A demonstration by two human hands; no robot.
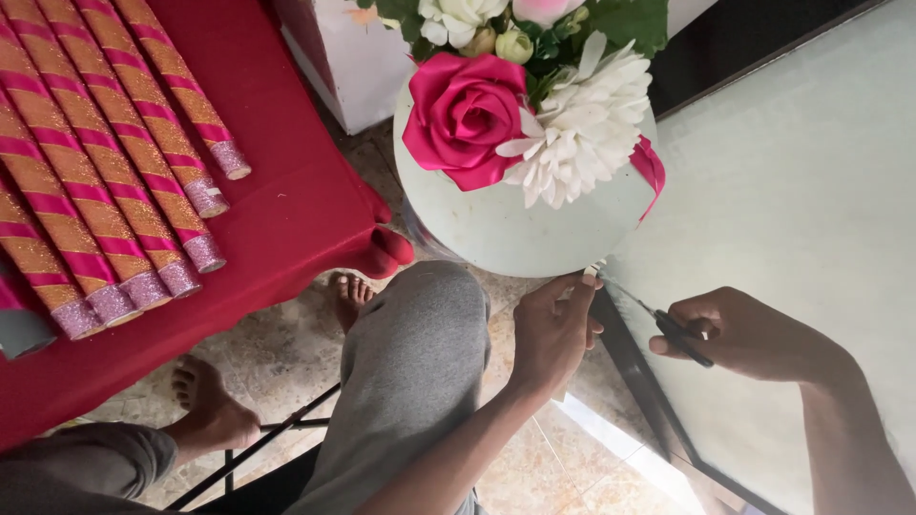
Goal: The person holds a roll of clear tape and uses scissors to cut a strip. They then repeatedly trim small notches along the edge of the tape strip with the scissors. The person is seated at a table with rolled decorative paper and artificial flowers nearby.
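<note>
My left hand [553,329] is raised, palm away from me, fingers together and pointing up, thumb tip pinched near the forefinger. Its forearm runs down toward my body. My right hand [739,334] lies just beside it, curled into a loose fist, knuckles up, thumb forward. My right forearm comes in from the lower right.

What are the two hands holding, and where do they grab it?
The right hand holds scissors by their dark handles. The left hand pinches something small at the lower edge of the pale round board; what it pinches cannot be told.
</note>
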